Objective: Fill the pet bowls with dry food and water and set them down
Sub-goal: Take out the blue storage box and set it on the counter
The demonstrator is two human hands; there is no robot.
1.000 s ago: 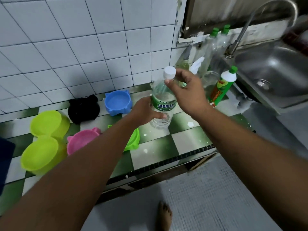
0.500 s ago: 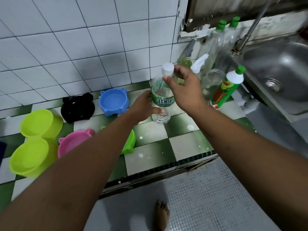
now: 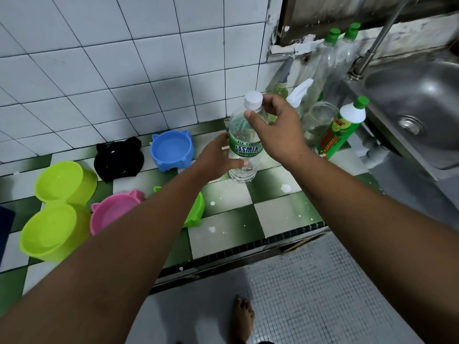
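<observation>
From the head view, we are holding the water bottle (image 3: 244, 147) upright on the green-and-white checked worktop (image 3: 280, 214). Its long axis is running from base to white cap (image 3: 253, 99) toward 12 o'clock, leaning only slightly. Our left hand (image 3: 218, 158) is coming in from 9 o'clock, and its grip is wrapping the lower body just under the green label. Our right hand (image 3: 278, 130) is arriving from 3 o'clock, and its grip is pinching narrowly at the top, with the thumb on the neck just beneath the cap and the fingers curling behind it. The cap is sitting on, so we are judging that unscrewing is the step in hand. What we are weighing for the pour is direction. The blue bowl (image 3: 172, 150) is lying near the bottle at 9 o'clock, with the black bowl (image 3: 119, 157) beyond it. The pink bowl (image 3: 111, 212) and the lime double bowl (image 3: 57, 207) are lying out toward 8 o'clock. All the bowls are on the left hand's side, so we are expecting the tilt to go that way. We cannot tell whether the blue bowl is already holding water.
</observation>
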